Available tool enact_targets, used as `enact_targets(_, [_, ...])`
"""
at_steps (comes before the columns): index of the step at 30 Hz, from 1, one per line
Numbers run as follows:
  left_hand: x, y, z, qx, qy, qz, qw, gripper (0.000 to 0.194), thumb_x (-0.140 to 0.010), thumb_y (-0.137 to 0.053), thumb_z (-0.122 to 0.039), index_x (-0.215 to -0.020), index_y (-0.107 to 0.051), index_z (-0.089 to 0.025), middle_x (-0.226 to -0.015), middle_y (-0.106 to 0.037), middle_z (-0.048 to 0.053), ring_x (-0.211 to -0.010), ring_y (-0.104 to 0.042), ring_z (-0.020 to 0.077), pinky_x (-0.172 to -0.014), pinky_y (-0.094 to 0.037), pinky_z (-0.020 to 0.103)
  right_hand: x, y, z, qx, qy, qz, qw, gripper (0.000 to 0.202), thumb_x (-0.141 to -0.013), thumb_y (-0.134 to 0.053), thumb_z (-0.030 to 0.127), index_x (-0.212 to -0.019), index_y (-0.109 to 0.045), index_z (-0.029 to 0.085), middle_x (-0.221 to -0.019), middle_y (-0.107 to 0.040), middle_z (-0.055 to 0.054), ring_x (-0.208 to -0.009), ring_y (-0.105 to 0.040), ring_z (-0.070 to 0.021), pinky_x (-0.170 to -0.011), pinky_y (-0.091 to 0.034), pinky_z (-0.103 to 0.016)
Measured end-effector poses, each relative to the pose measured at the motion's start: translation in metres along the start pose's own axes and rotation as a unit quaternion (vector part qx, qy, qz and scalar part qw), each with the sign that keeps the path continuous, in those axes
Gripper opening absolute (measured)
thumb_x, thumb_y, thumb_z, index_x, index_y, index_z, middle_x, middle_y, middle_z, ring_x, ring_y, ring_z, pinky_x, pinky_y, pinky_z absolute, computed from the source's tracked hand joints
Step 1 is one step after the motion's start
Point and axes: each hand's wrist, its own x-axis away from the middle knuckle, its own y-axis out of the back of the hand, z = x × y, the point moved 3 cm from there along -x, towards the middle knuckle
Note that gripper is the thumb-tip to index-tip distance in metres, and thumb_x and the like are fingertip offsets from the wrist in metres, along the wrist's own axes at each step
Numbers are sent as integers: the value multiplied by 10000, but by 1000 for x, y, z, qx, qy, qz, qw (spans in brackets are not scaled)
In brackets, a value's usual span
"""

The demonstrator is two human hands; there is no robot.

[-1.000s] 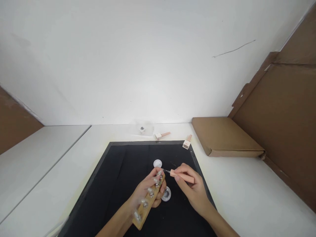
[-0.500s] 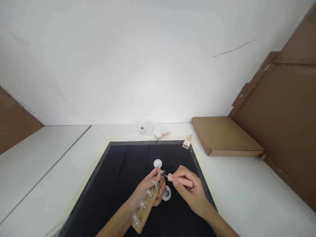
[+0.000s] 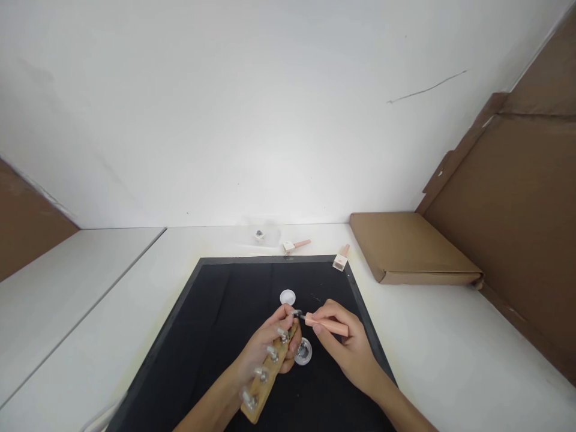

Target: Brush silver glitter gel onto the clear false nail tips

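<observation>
Low in the head view, my left hand [image 3: 265, 341] is closed round the far end of a tan strip [image 3: 269, 384] that carries several clear nail tips on small metallic mounts. My right hand [image 3: 348, 342] pinches the pink handle of a small brush [image 3: 330, 324]. The brush's dark tip touches or nearly touches the clear tip [image 3: 296, 313] at my left fingertips. Just right of my left fingers lies an open round white jar [image 3: 303, 351] with silvery contents. Beyond my hands is a round white lid [image 3: 287, 297].
A black mat [image 3: 216, 312] lies on the white table [image 3: 112, 336]. Along its far side are a pink-capped bottle [image 3: 289, 246], another one [image 3: 340, 261] and a small clear container [image 3: 260, 235]. A flat cardboard box [image 3: 414, 246] is at right.
My right hand and the brush have shifted very slightly left and up, and the brush tip sits closer to the clear tip. My left hand is nearly unmoved.
</observation>
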Motion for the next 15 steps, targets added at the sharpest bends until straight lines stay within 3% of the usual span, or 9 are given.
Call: enact_targets(15, [3, -3, -6, -17, -6, -13, 1000, 364, -741, -653, -461, -734, -383, -216, -491, -498, -63, -318, -220, 28, -276, -169, 136, 1, 0, -4, 0, -19, -37, 999, 76, -851, -572, 193, -785, -608, 196, -702, -588, -10, -626, -541, -151, -587, -429, -264])
